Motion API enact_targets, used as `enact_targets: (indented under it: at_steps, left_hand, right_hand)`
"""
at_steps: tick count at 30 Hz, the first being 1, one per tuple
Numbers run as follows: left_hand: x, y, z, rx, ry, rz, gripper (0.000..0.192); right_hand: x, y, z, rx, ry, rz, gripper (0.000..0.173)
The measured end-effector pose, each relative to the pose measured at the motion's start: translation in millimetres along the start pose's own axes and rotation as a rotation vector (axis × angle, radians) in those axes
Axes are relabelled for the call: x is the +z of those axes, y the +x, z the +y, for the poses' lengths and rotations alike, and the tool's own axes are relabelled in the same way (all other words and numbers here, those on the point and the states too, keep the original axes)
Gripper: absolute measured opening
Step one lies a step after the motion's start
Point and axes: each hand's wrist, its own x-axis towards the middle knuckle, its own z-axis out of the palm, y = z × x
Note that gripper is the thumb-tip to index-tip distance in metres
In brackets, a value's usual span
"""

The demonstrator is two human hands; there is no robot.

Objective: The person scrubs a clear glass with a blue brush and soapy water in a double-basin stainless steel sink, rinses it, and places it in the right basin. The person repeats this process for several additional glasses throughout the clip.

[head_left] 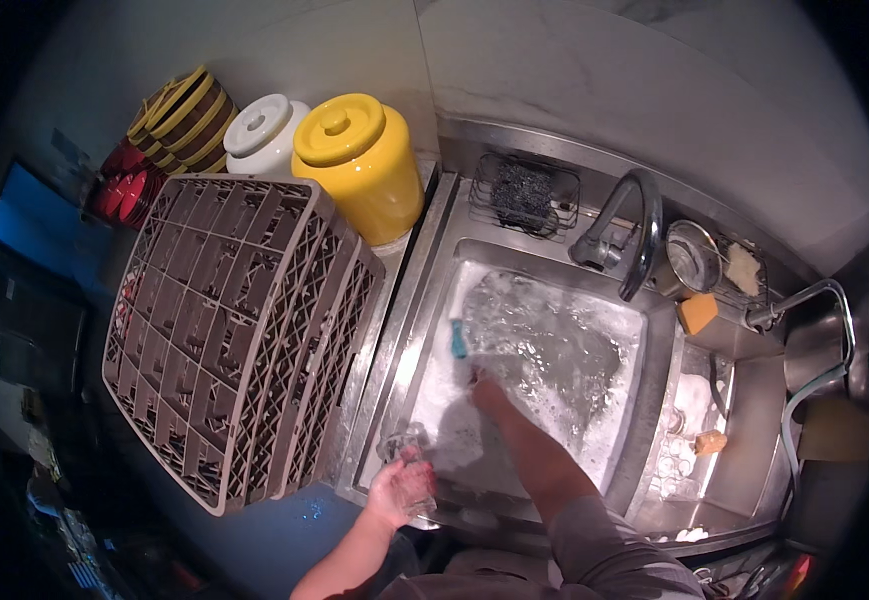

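Observation:
My left hand (392,484) holds a clear drinking glass (416,495) at the front left rim of a stainless steel sink basin (641,420). Foamy water (547,330) fills that basin, with thick suds along its left side. My right hand (484,388) reaches into the suds near the middle left. Its fingers are partly hidden by foam, so whether they grip something cannot be made out. Just beyond them a teal object (458,339), perhaps a brush handle, pokes out of the foam.
Stacked plastic dish racks (284,315) stand left of the sink, before a yellow lidded jar (359,172) and a white one (266,135). A curved faucet (641,232) rises behind the basin. An orange sponge (697,313) sits right, above a smaller basin (749,420) holding glasses (674,469).

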Motion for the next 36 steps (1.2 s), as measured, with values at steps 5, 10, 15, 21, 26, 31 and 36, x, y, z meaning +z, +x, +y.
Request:
enact_targets:
  at_steps: [5, 10, 15, 21, 26, 31, 36]
  left_hand:
    - [5.6, -1.7, 0.7, 0.08, -0.012, 0.042, 0.042]
    - [14.9, -7.3, 8.9, 0.158, 0.076, 0.001, 0.046]
    - [21.4, -12.6, 9.0, 0.133, -0.012, -0.075, 0.043]
    - [54.0, -22.6, 14.5, 0.094, 0.272, -0.22, 0.048]
    - [82.3, -30.0, 22.2, 0.377, 1.305, -0.025, 0.072]
    - [170.2, -45.4, 18.3, 0.717, 2.007, -0.31, 0.076]
    - [218.1, -46.4, 10.6, 1.096, 2.144, -0.585, 0.073]
  right_hand:
    - [32.0, -79.4, 2.1, -0.014, -0.175, -0.226, 0.051]
    - [78.6, -128.8, 30.8, -0.177, -0.371, -0.346, 0.048]
    - [23.9, -177.0, -15.1, -0.203, -0.373, -0.506, 0.04]
    - [-41.6, -201.0, -3.8, -0.362, -0.087, -0.385, 0.031]
    - [-204.0, -274.2, -64.2, -0.101, -0.069, -0.151, 0.038]
    - [-322.9, -310.7, -89.3, -0.195, -0.264, -0.079, 0.039]
    - [-369.4, -339.1, -147.1, -0.284, -0.514, -0.095, 0.033]
